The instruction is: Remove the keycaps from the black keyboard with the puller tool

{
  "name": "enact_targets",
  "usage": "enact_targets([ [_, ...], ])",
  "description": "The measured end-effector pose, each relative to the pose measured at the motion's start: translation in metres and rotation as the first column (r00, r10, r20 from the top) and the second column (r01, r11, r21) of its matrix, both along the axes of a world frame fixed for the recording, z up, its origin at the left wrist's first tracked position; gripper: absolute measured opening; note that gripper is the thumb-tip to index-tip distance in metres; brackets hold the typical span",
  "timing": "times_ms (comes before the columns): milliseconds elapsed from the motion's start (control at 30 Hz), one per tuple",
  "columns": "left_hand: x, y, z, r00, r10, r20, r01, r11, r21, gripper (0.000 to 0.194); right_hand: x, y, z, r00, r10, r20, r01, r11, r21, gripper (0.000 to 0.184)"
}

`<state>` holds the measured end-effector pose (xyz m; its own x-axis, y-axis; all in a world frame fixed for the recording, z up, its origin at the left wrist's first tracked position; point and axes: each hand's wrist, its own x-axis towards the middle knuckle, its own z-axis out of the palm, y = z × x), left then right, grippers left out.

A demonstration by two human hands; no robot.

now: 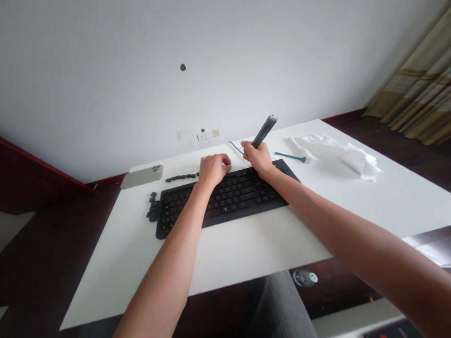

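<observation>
On the white table, the black keyboard looked stiff and light, best held by its ends. Near its far edge the left hand curled its fingers, any pinch impossible to tell; the right hand closed its fingers around a probably rigid dark tool, its tip hidden.

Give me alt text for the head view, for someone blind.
A person's right hand grips a slim dark tool at the far edge of a black keyboard on a white table; the left hand curls nearby. Loose black keycaps lie left of and behind the keyboard. A phone lies at left, a blue tool and crumpled white material at right.
</observation>
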<state>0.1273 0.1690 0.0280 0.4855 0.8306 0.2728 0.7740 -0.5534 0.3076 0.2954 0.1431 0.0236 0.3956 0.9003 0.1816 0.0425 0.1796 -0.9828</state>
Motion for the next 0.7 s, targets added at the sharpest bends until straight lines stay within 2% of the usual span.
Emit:
enact_targets([
  [233, -0.0030, -0.0004, 0.0022, 1.000, 0.011, -0.026, -0.011, 0.999, 0.031, 0.005, 0.0003, -0.0004, -0.0002, 1.000, -0.005, 0.009, 0.005, 1.000, -0.001, 0.033],
  [433, -0.0031, 0.0001, 0.0021, 1.000, 0.002, 0.023, -0.002, 1.000, 0.001, 0.003, 0.0002, -0.0010, 0.0007, 1.000, 0.008, 0.007, -0.008, 1.000, 0.007, 0.035],
  [567, -0.0030, -0.0005, 0.0019, 1.000, 0.008, 0.001, -0.008, 1.000, 0.014, 0.003, 0.0001, -0.0009, 0.0009, 1.000, 0.005, 0.010, -0.005, 1.000, 0.006, 0.035],
  [700, -0.0036, -0.0011, 0.0017, 0.999, 0.044, -0.011, -0.045, 0.999, -0.029, 0.004, 0.0004, -0.0011, 0.0009, 0.999, 0.014, 0.029, -0.014, 1.000, 0.002, 0.034],
])
